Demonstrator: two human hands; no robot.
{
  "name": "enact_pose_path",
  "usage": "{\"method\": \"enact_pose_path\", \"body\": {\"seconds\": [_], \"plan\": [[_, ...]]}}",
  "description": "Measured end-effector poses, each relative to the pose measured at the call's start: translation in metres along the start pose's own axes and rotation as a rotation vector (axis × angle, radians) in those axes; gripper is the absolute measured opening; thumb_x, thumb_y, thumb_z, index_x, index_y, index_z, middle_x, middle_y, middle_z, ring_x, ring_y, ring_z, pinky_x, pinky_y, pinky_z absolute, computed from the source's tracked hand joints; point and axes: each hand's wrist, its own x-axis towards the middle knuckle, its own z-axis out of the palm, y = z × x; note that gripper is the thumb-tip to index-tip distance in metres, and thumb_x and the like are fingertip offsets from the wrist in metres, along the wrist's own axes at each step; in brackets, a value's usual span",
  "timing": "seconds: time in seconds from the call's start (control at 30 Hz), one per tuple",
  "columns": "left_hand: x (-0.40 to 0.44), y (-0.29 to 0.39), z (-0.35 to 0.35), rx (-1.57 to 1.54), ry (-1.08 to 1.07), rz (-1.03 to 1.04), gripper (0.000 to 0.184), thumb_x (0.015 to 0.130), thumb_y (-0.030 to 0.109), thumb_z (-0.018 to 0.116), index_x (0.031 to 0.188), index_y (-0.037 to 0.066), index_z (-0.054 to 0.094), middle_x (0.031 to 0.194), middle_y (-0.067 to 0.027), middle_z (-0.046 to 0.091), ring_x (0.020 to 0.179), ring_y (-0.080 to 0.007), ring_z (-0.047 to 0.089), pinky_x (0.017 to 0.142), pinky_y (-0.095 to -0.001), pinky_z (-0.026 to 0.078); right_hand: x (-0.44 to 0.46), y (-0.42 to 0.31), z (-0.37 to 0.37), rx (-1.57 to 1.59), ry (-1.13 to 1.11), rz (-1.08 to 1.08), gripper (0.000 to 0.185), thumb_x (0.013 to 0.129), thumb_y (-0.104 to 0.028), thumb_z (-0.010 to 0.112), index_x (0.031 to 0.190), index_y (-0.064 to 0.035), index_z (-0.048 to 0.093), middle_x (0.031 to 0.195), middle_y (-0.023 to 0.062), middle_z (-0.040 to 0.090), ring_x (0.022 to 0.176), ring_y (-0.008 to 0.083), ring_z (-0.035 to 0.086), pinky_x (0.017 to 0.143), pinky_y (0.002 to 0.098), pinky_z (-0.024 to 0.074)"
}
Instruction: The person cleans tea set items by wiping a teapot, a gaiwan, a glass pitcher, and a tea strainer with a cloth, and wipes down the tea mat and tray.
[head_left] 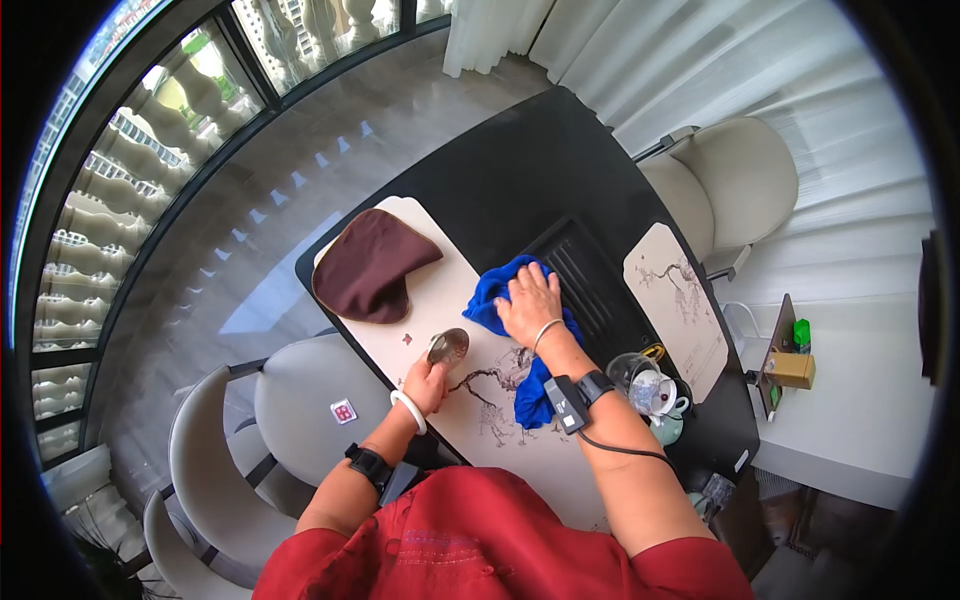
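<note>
My left hand (428, 385) is closed around a small round silvery piece (449, 347), shiny like metal or glass; its exact kind I cannot make out. My right hand (532, 305) lies on a bunched blue cloth (490, 298), fingers spread over it. One end of the cloth (535, 398) trails down under the right forearm. Both hands are over a pale mat (455, 385) printed with a dark branch. Further up on this mat rests a folded brown cloth (370, 265), apart from both hands.
A black ribbed tray (590, 295) is set in the dark table (500, 165). Beside my right forearm stand a glass vessel (628, 372) and a pale green pot (668, 425). Another printed mat (680, 320) lies at the right. Chairs (310, 390) flank the table.
</note>
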Motion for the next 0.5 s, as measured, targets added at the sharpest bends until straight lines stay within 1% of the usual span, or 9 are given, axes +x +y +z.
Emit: {"method": "enact_pose_path", "body": {"seconds": [0.03, 0.07, 0.13, 0.2, 0.27, 0.33, 0.37, 0.47, 0.5], "plan": [[-0.001, 0.000, 0.000, -0.005, 0.002, 0.004, 0.026, 0.093, 0.029, 0.041, 0.094, 0.004, 0.050, 0.052, -0.0055, 0.045, 0.033, -0.0139, 0.039, 0.030, -0.0278, 0.030, -0.011, -0.007, 0.005, 0.008, 0.003, -0.027, 0.047, 0.083, -0.035, 0.053, 0.109, 0.0038, 0.057, 0.130, 0.0178, 0.044, 0.129, 0.0316, 0.031, 0.105, 0.0537, 0.0206], [-0.002, -0.003, 0.001, -0.002, 0.000, 0.002, 0.026, 0.093, 0.029, 0.041, 0.094, 0.004, 0.050, 0.052, -0.0055, 0.045, 0.033, -0.0139, 0.039, 0.030, -0.0278, 0.030, -0.020, -0.009, 0.006, 0.014, 0.024, -0.032, 0.047, 0.083, -0.034, 0.054, 0.112, 0.0031, 0.055, 0.131, 0.0174, 0.043, 0.129, 0.0313, 0.030, 0.104, 0.0535, 0.0209], [0.002, -0.002, -0.001, -0.004, 0.007, 0.001, 0.027, 0.093, 0.029, 0.042, 0.089, 0.004, 0.049, 0.051, -0.0055, 0.045, 0.033, -0.0141, 0.039, 0.029, -0.0278, 0.030, -0.041, -0.007, 0.012, 0.059, 0.022, -0.041, 0.048, 0.083, -0.033, 0.054, 0.116, 0.0017, 0.051, 0.132, 0.0172, 0.042, 0.129, 0.0319, 0.031, 0.105, 0.0525, 0.0209], [0.001, 0.004, -0.001, -0.008, 0.005, 0.001, 0.027, 0.093, 0.030, 0.042, 0.087, 0.004, 0.049, 0.051, -0.0054, 0.045, 0.033, -0.0141, 0.039, 0.029, -0.0277, 0.030, -0.076, 0.000, 0.025, 0.060, 0.046, 0.005, 0.053, 0.082, -0.034, 0.054, 0.121, 0.0007, 0.047, 0.133, 0.0174, 0.041, 0.129, 0.0328, 0.031, 0.105, 0.0516, 0.0206], [-0.002, 0.004, 0.001, -0.041, 0.010, -0.018, 0.028, 0.093, 0.030, 0.042, 0.083, 0.004, 0.048, 0.051, -0.0054, 0.045, 0.034, -0.0140, 0.040, 0.029, -0.0274, 0.030, -0.109, 0.008, 0.018, 0.071, -0.073, 0.107, 0.059, 0.080, -0.033, 0.056, 0.126, 0.0022, 0.042, 0.134, 0.0197, 0.039, 0.129, 0.0344, 0.031, 0.105, 0.0515, 0.0203], [-0.001, 0.002, -0.001, -0.033, 0.000, -0.023, 0.028, 0.093, 0.030, 0.042, 0.083, 0.004, 0.048, 0.052, -0.0053, 0.045, 0.034, -0.0139, 0.039, 0.030, -0.0272, 0.030, -0.139, 0.017, 0.019, 0.062, -0.138, 0.179, 0.061, 0.079, -0.034, 0.058, 0.125, 0.0032, 0.042, 0.133, 0.0234, 0.038, 0.128, 0.0376, 0.031, 0.105, 0.0524, 0.0205], [0.000, 0.003, 0.000, -0.023, -0.007, -0.023, 0.028, 0.093, 0.030, 0.042, 0.083, 0.004, 0.048, 0.052, -0.0053, 0.045, 0.034, -0.0137, 0.039, 0.030, -0.0271, 0.030, -0.140, 0.018, 0.020, 0.059, -0.142, 0.180, 0.061, 0.079, -0.034, 0.058, 0.125, 0.0032, 0.042, 0.133, 0.0234, 0.038, 0.128, 0.0376, 0.031, 0.105, 0.0524, 0.0205], [-0.001, 0.004, 0.002, -0.014, 0.024, -0.033, 0.028, 0.093, 0.030, 0.042, 0.083, 0.005, 0.048, 0.052, -0.0054, 0.045, 0.034, -0.0136, 0.039, 0.030, -0.0270, 0.030, -0.133, 0.012, 0.022, 0.093, -0.069, 0.152, 0.063, 0.077, -0.034, 0.060, 0.123, 0.0039, 0.040, 0.131, 0.0279, 0.038, 0.127, 0.0428, 0.029, 0.104, 0.0555, 0.0192], [-0.001, 0.003, 0.002, -0.009, 0.023, -0.035, 0.028, 0.093, 0.030, 0.042, 0.083, 0.005, 0.048, 0.052, -0.0054, 0.045, 0.034, -0.0136, 0.039, 0.030, -0.0270, 0.030, -0.121, 0.008, 0.025, 0.101, -0.020, 0.106, 0.063, 0.076, -0.033, 0.060, 0.123, 0.0035, 0.040, 0.131, 0.0273, 0.038, 0.127, 0.0422, 0.028, 0.104, 0.0562, 0.0188]]}}
